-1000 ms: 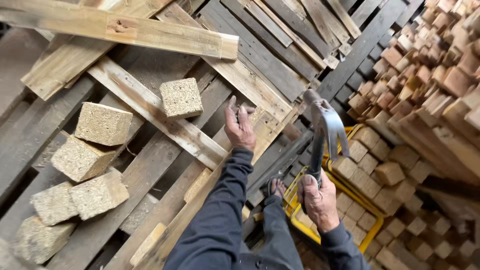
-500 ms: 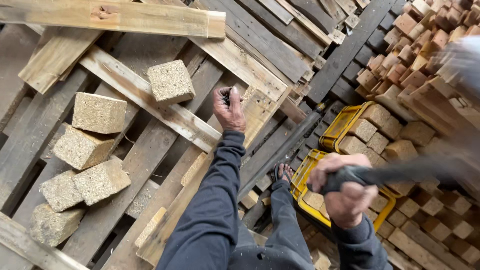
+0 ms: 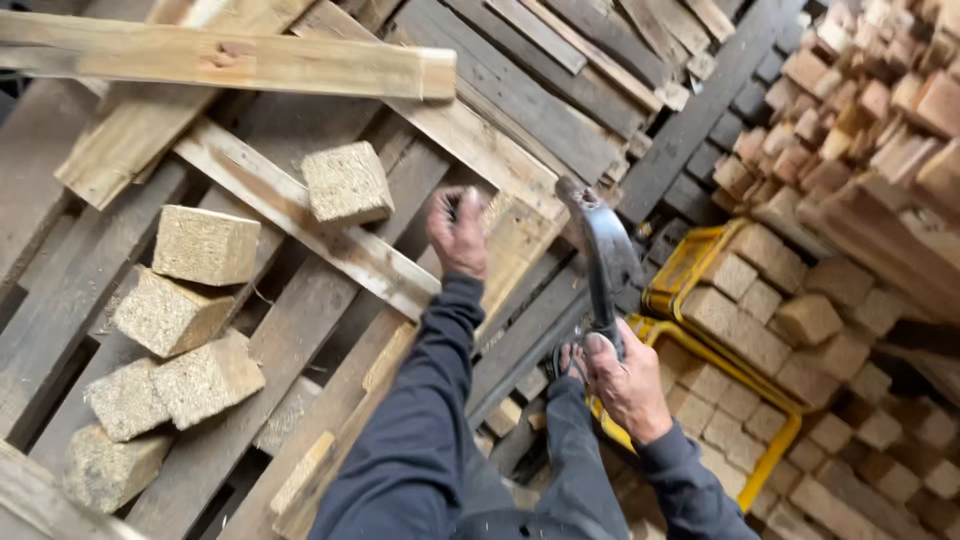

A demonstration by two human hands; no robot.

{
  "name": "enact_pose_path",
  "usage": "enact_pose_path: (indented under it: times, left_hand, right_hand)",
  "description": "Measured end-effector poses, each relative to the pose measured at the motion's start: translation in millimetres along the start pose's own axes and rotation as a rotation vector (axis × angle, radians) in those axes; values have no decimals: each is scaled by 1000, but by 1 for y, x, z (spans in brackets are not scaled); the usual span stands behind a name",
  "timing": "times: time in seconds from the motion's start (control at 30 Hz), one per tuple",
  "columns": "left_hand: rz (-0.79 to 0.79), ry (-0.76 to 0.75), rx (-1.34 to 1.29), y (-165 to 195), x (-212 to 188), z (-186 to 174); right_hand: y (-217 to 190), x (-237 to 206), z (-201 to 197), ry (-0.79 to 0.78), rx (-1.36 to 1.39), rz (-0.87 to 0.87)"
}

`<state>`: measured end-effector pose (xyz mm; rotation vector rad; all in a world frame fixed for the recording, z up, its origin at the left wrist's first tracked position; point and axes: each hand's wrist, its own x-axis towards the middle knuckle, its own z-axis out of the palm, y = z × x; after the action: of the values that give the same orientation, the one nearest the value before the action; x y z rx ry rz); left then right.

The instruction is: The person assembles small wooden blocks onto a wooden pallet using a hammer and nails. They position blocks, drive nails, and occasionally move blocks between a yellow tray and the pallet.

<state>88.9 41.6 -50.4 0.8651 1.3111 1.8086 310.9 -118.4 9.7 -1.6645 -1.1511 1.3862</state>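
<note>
From my remote seat, I see the right hand (image 3: 628,385) clamped around the handle of a dark metal hammer (image 3: 603,250), its head raised above a stack of weathered wooden pallets (image 3: 520,110). The left hand (image 3: 458,232) is curled shut at the end of a dark blue sleeve (image 3: 420,420), pressed against a pale plank (image 3: 500,160) near the middle of the pallets; I cannot tell what, if anything, sits between its fingers. Just beside that hand, on a lighter slat (image 3: 300,215), lies 1 pressed-wood block (image 3: 346,183). 5 more such blocks (image 3: 180,330) cluster toward the left edge of the pallets, some touching one another. A long fresh board (image 3: 230,62) lies across the top left corner. Below the hammer, a yellow metal frame (image 3: 700,255) holds rows of similar blocks, and a large heap of reddish wood offcuts (image 3: 870,110) fills the right side. A sandalled foot (image 3: 568,362) shows under the right hand
</note>
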Motion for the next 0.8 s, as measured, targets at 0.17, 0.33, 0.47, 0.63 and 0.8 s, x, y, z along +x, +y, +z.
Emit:
enact_pose_path:
  times: [0.17, 0.33, 0.47, 0.63, 0.8]
  left_hand:
    - [-361, -43, -214, -1, -6, -15]
    - [-63, -192, 305, 11, -22, -24]
    - [196, -233, 513, 9, -29, -27]
    - [157, -281, 473, 6, -32, -30]
    - [239, -355, 701, 10, -29, -28]
  right_hand:
    - [25, 7, 18, -85, -80, 20]
    - [24, 4, 19, -99, -18, 313]
    - [12, -23, 19, -60, 64, 167]
    - [15, -25, 23, -65, 93, 177]
    - [7, -31, 10, -19, 19, 296]
